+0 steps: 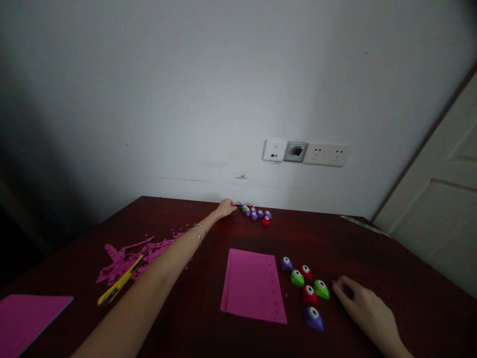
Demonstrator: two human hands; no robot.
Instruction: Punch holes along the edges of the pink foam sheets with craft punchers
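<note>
My left hand (226,208) reaches to the far side of the table, its fingertips beside a cluster of small craft punches (254,214) in purple, green and red. Each punch has a white round top with a dark dot, like an eye. No punch shows between those fingers. My right hand (367,311) rests at the right, thumb and index finger loosely curved, nothing visible in it. Just left of it sits a green punch (321,289), with red punches (309,295) and purple punches (313,318) around it. Pink paper sheets (253,286) lie beside this nearer group.
Pink paper scraps (124,261) are heaped at the left, partly behind my forearm. A yellow utility knife (121,283) lies against them. Another pink sheet (32,318) is at the near left corner. The table (208,328) meets a wall with sockets (326,154).
</note>
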